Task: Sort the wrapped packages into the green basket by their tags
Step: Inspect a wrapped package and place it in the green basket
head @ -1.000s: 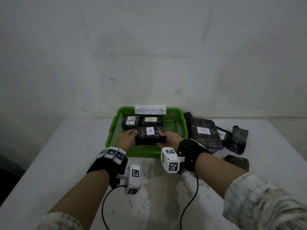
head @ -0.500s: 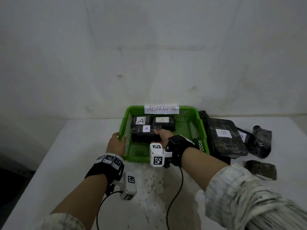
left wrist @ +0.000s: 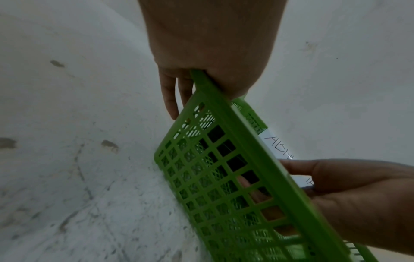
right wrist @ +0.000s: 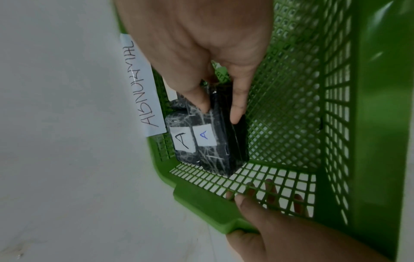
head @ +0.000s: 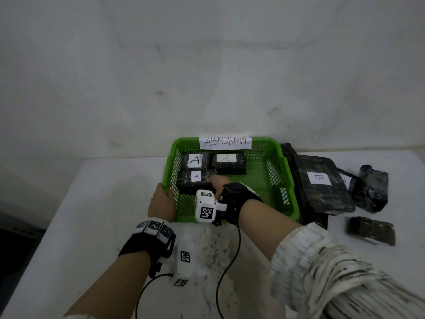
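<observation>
The green basket (head: pixel 288 185) with an "ABNORMAL" sign (head: pixel 225 142) holds three black wrapped packages tagged A. Two of them (head: pixel 195 160) (head: pixel 227 162) lie along the back wall. The third, a package with a blue A tag (head: pixel 193 180), lies in front of them at the left wall. My right hand (head: pixel 219 181) reaches into the basket and pinches this package (right wrist: pixel 215 154), thumb on top and fingers down its side (right wrist: pixel 220 110). My left hand (head: pixel 162 201) grips the basket's left rim (left wrist: pixel 224 109), thumb over the edge and fingers (left wrist: pixel 170 99) outside the mesh wall.
Right of the basket lie a large black package tagged B (head: pixel 322 183), a dark bundle (head: pixel 372 189) and a small dark package (head: pixel 370 230). The white table (head: pixel 92 226) meets a white wall behind the basket.
Both hands held the blue-tagged package over the basket's front. The left hand has let go and taken the left rim; the right hand has moved the package down to the left wall.
</observation>
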Demonstrator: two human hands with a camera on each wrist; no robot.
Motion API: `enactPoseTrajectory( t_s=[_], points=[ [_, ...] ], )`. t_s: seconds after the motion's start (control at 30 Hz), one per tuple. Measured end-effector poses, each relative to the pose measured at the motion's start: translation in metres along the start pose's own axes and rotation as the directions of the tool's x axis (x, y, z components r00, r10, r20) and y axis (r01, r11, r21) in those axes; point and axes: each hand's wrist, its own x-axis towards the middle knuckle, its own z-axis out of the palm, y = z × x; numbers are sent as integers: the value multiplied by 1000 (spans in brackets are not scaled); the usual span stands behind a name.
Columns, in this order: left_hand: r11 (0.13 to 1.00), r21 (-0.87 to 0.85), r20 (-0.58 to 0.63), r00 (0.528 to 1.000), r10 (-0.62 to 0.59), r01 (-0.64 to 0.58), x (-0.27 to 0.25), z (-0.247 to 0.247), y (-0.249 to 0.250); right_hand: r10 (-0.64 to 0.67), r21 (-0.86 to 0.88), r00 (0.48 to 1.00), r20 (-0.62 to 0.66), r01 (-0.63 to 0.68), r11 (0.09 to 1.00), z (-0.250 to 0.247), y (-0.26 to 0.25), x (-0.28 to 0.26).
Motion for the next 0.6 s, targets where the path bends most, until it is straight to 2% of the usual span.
enactPoseTrajectory(
  t_s=[0.03, 0.13, 0.23, 0.3, 0.37, 0.47, 0.53, 0.6],
  points=[
    [1000, 0, 4, 1000, 2, -2, 0, 0, 0, -61, -62, 998, 25, 63, 996, -1, 1, 0],
    [1000, -22, -24, 1000, -20, 19, -1, -2, 3, -59, -171, 998, 26, 62, 983, -8, 0, 0],
    [995, 22, -192, 977, -90, 96, -9, 0, 11, -139, -301, 989, 45, 146, 942, -22, -10, -14],
    [996, 16, -320, 944, -80, 90, -16, 4, 21, -204, -328, 979, -15, 188, 926, -39, -16, -16],
    [998, 26, -372, 927, -43, 57, -22, 9, 37, -265, -301, 962, -66, 234, 925, -57, -26, -23],
    [998, 49, -315, 948, 38, -24, -37, 19, 70, -381, -219, 912, -152, 345, 913, -85, -41, -30],
    [994, 36, -249, 962, 108, -102, -48, 29, 96, -461, -292, 868, -185, 400, 869, -108, -52, -30],
    [987, 40, -161, 973, 163, -159, -56, 44, 121, -496, -389, 838, -227, 389, 835, -133, -62, -30]
  ],
)
